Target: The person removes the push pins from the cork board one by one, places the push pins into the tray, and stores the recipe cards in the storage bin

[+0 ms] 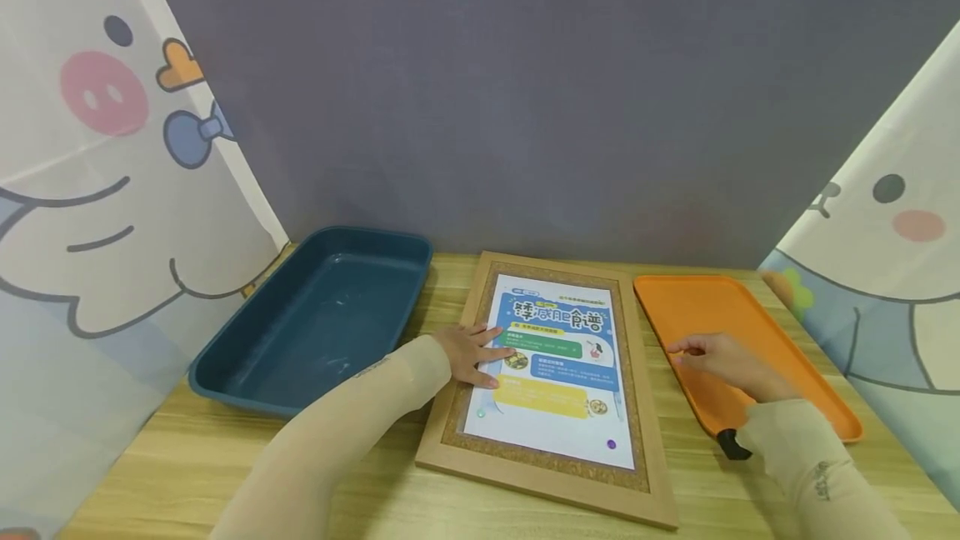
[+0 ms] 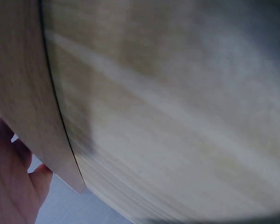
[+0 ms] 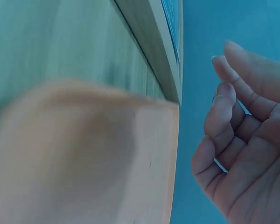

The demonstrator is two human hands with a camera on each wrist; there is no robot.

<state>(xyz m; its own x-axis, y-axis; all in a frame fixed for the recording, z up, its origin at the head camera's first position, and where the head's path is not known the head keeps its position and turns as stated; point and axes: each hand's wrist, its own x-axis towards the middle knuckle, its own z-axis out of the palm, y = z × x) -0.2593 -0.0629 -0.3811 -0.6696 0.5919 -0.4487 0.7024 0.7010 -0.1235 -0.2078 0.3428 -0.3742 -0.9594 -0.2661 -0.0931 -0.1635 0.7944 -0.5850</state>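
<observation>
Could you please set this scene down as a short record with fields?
Surface: wood-grain table
Centre: framed cork board with a printed poster on it
Left: blue tray
Right: orange tray, a black piece at its near corner
Left hand: fingers spread, resting on the poster
Right hand: over the orange tray, fingers curled, nothing visible held
Background: grey panel, cartoon prints either side

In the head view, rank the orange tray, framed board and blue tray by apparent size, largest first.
1. Framed board
2. Blue tray
3. Orange tray
Both trays are partly covered.
</observation>
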